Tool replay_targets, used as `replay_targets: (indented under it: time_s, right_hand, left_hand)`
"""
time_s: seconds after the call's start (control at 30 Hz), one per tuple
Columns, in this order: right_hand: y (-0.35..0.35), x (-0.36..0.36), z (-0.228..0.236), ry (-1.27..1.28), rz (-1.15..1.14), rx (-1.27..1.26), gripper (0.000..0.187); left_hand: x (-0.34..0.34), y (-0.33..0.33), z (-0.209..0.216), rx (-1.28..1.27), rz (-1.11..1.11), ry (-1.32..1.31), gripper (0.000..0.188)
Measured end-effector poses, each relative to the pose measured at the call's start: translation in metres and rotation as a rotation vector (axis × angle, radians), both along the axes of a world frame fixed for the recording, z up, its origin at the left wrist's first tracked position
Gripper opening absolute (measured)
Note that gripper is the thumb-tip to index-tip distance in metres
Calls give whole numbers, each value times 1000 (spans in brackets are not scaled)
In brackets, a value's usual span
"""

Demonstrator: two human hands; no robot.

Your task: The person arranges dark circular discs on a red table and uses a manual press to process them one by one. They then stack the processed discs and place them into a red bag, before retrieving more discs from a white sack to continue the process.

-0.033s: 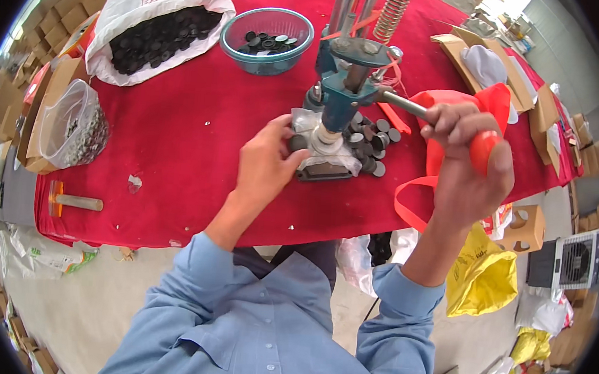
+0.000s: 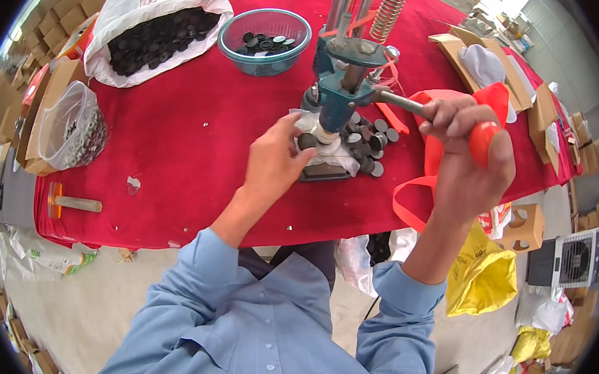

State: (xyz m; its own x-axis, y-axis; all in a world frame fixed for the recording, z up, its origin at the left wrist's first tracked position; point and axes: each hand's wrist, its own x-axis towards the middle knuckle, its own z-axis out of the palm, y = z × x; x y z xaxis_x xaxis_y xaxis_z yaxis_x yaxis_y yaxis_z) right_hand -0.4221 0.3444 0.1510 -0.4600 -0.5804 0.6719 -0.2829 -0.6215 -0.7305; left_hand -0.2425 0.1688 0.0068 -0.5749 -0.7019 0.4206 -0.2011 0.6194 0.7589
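Note:
A teal hand press (image 2: pixel 336 106) stands on the red-covered table, a coil spring and metal posts at its top. My left hand (image 2: pixel 272 159) is at the left side of its base, with a dark round disc (image 2: pixel 307 142) between thumb and fingers, close beside the white seat (image 2: pixel 326 139) under the ram. My right hand (image 2: pixel 470 154) is wrapped round the end of the metal lever (image 2: pixel 404 103), where a red ball knob (image 2: pixel 483 139) shows. Several dark discs (image 2: pixel 368 147) lie in a loose pile right of the base. Clear plastic film covers part of the base.
A teal bowl (image 2: pixel 263 62) with dark discs and a white sack (image 2: pixel 99 55) full of black discs stand behind, left. A clear tub (image 2: pixel 74 129) of small pieces and an orange-ended tool (image 2: pixel 76 203) lie far left. A red strapped bag (image 2: pixel 432 151) and cardboard boxes (image 2: pixel 461 59) are right.
My left hand has shifted slightly to the right with the disc, nearer the press seat. My right hand stays on the lever, almost unmoved.

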Motion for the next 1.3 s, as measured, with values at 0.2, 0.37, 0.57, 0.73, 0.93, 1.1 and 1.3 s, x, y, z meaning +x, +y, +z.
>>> replay_targets:
  time_s: [0.2,0.37,0.57,0.73,0.93,1.1,1.3]
  right_hand:
    - [-1,-3,8,9,30,55,55]
    - [-2,-6,6,40,49,34,55]
    - [-10,1,7,-66,8,-40,52]
    - [-5,-4,7,12,36,33,55]
    - [-7,0,5,-33,16,-20,55]
    - [-9,-2,2,-65,51,-61,55]
    - [-9,2,3,-64,25,-29,55]
  left_hand:
    - [-20,-1,-12,39,-52,-12,67]
    - [-20,0,-17,70,-78,75,68]
    - [-26,-4,-12,26,-73,63,75]
    - [-23,-9,-19,9,-75,91,56]
    - [16,-8,-33,42,-128,56,41]
    - [12,-2,-38,61,-122,65,40]
    - [3,0,-35,109,-87,92,41]
